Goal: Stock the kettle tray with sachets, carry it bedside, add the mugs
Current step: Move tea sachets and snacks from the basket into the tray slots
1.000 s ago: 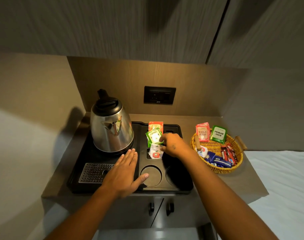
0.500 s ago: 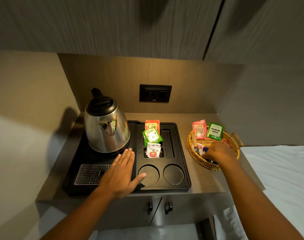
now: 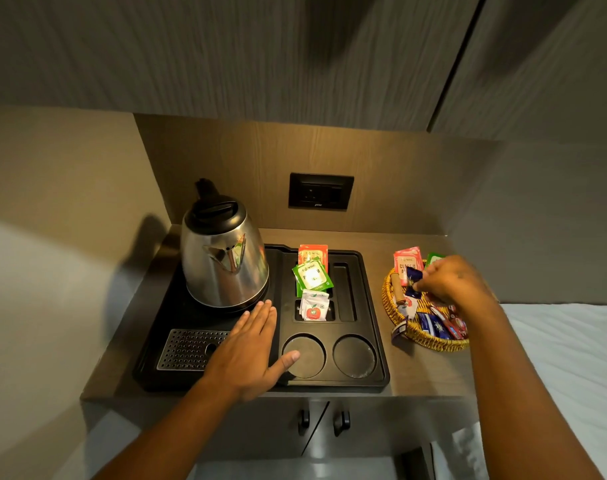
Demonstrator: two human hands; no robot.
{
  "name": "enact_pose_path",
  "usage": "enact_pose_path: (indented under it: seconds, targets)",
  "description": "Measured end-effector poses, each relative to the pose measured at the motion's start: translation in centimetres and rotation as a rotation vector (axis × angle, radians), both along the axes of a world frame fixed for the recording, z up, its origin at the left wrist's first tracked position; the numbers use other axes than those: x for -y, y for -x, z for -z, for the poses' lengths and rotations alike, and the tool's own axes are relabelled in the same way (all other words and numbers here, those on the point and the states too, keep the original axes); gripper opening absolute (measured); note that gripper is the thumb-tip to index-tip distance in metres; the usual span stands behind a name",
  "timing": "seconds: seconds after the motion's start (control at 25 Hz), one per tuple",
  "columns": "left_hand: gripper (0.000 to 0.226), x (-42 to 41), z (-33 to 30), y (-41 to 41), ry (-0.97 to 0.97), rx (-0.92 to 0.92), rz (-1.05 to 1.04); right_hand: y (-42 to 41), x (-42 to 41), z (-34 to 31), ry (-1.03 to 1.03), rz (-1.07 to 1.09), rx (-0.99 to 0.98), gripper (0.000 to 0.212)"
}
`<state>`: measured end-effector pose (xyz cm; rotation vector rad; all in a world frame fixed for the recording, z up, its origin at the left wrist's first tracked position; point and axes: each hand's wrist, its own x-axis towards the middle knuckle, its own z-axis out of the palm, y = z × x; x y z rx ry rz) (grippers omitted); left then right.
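Note:
A black kettle tray (image 3: 374,341) sits on the counter with a steel kettle (image 3: 224,258) at its back left. An orange sachet (image 3: 312,252), a green sachet (image 3: 311,277) and a white sachet (image 3: 314,306) lie in its middle slots. Two round mug wells (image 3: 354,356) are bare. My left hand (image 3: 250,351) lies flat and open on the tray. My right hand (image 3: 454,282) hovers over the wicker basket (image 3: 433,342), pinching a dark blue sachet (image 3: 412,281). No mugs are in view.
The basket holds several more sachets, pink and green ones standing at its back. A wall socket (image 3: 321,191) is behind the tray. Overhead cabinets hang low. Cupboard handles (image 3: 342,422) are under the counter; a white bed (image 3: 572,358) lies to the right.
My right hand left the tray's sachet slot, went right to the basket and lifted a dark blue sachet out. My left hand stayed flat on the tray.

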<state>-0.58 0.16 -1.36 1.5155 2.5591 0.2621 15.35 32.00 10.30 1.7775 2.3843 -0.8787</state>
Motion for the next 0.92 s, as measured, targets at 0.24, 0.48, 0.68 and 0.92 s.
enact_pose_path:
  seconds: [0.24, 0.48, 0.68, 0.92]
  targets:
    - [0.099, 0.1, -0.1, 0.0, 0.005, 0.003, -0.002, 9.9, 3.1, 1.3, 0.197, -0.123, -0.117, 0.009]
    - [0.099, 0.0, -0.1, -0.1, -0.022, 0.019, -0.009, 9.7, 1.2, 3.5, -0.037, -0.052, -0.061, 0.020]
    - [0.099, 0.1, 0.2, 0.1, -0.036, 0.001, 0.008, -1.5, -3.4, 4.1, -0.181, 0.030, 0.150, 0.031]
    - [0.099, -0.1, 0.6, 0.3, -0.025, -0.008, 0.008, -5.2, -3.2, 6.7, -0.117, -0.034, 0.287, 0.028]
